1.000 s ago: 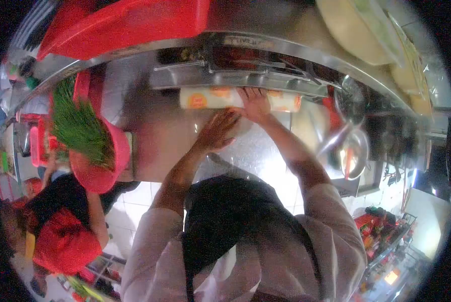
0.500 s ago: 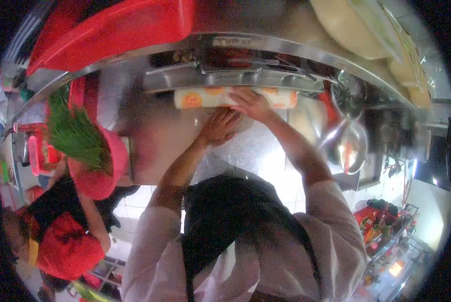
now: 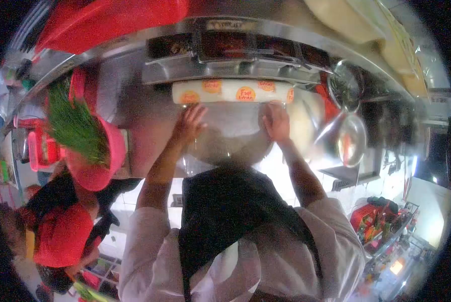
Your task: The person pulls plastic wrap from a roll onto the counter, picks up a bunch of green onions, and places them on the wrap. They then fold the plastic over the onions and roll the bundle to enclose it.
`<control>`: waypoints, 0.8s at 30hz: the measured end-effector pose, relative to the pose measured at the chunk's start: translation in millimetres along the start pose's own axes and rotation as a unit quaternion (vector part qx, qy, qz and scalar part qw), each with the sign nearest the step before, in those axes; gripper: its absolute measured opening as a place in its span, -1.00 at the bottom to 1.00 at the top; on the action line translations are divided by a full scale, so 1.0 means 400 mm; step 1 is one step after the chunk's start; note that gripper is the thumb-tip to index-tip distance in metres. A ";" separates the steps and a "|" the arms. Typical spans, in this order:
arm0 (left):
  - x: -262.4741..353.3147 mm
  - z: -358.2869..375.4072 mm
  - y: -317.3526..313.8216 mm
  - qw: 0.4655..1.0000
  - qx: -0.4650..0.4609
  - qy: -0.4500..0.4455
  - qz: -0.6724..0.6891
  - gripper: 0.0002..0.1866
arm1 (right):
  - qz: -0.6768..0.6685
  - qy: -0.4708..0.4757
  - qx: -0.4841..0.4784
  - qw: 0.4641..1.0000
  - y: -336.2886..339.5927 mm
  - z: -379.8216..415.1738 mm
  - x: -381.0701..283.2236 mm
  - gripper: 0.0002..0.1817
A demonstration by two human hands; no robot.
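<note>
So the roll of printed wrap (image 3: 230, 92) is lying sideways on the steel counter (image 3: 150, 113), just beside the metal trays (image 3: 225, 45) at the back. Progress-wise, I'd say a length of clear film (image 3: 230, 121) is off the roll and spread towards me, though glare makes its near edge hard to trace. Can't see a cut between film and roll, so I reckon it's attached, and I can't make out anything wrapped in it

My left hand (image 3: 189, 122) is near the roll's left end, my right hand (image 3: 278, 123) near the right end, well apart from each other, both at the film. Fingers look a bit bent, but whether they're pinching it or just resting there, honestly can't tell

Further out: pink bowl (image 3: 116, 146) with long greens (image 3: 77, 126) off to the left, shiny metal pan (image 3: 353, 141) to the right, and a co-worker in a red cap (image 3: 64, 234) down on my left
</note>
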State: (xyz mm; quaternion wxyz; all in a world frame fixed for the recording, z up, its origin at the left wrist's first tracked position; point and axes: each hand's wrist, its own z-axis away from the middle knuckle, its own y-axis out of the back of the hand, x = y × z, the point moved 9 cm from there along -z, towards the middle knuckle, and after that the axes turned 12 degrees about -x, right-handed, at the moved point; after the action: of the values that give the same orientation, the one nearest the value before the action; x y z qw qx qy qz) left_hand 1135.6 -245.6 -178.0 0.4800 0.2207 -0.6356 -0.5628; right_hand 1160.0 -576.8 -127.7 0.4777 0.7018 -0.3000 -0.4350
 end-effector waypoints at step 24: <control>-0.109 0.114 0.060 0.980 0.083 0.182 0.001 -0.28 | -0.028 -0.040 -0.006 0.999 0.043 0.006 0.054 -0.53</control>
State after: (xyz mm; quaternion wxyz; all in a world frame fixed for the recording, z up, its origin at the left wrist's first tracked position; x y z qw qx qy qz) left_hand 1121.9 -180.5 -167.2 0.5683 0.3579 -0.5824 -0.4580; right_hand 1167.4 -602.0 -119.1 0.4576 0.6890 -0.2963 -0.4776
